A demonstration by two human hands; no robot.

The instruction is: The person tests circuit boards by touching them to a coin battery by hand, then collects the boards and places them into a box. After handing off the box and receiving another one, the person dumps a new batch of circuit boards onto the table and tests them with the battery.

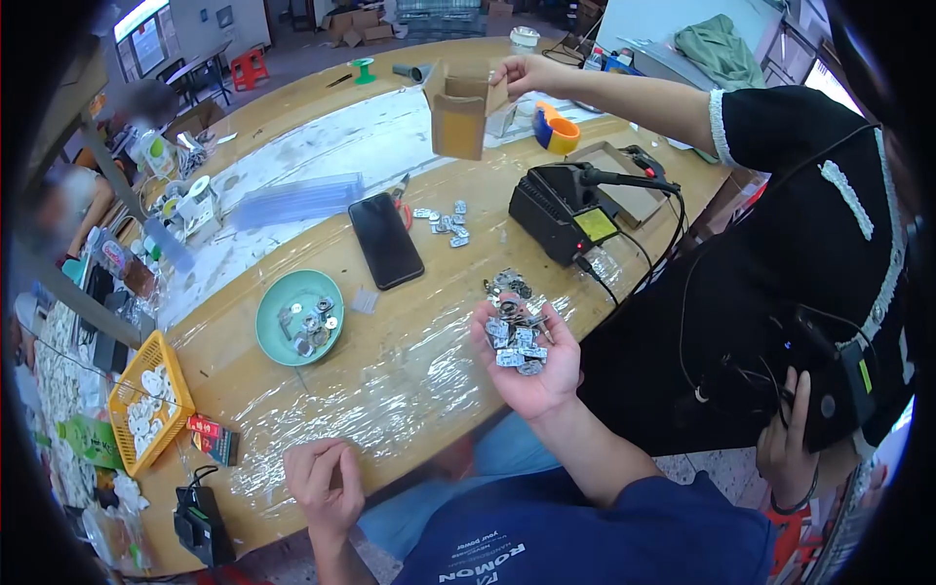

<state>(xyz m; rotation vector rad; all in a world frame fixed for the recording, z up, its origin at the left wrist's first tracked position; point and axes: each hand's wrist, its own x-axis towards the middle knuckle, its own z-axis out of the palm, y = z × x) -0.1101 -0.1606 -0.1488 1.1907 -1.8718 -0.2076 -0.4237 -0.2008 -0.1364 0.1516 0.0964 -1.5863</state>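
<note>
My right hand (546, 375) is cupped palm up above the table's near side. A heap of small silvery metal parts (517, 343) lies in its palm, some square with dark markings. Just beyond my fingertips is a pile of small metal pieces (509, 283) on the table. My left hand (325, 480) is loosely closed at the table's near edge, with nothing visible in it. A green bowl (265, 336) with several small metal parts stands between my hands, further back. More small silvery parts (448, 224) lie near a black phone (387, 242).
A co-worker's hand (522, 76) holds an open cardboard box (458, 132) over the table; their other hand (788, 419) holds a black device. A soldering station (561, 214) stands right. Left are a yellow basket (175, 409) of white pieces and a black battery-like block (203, 526).
</note>
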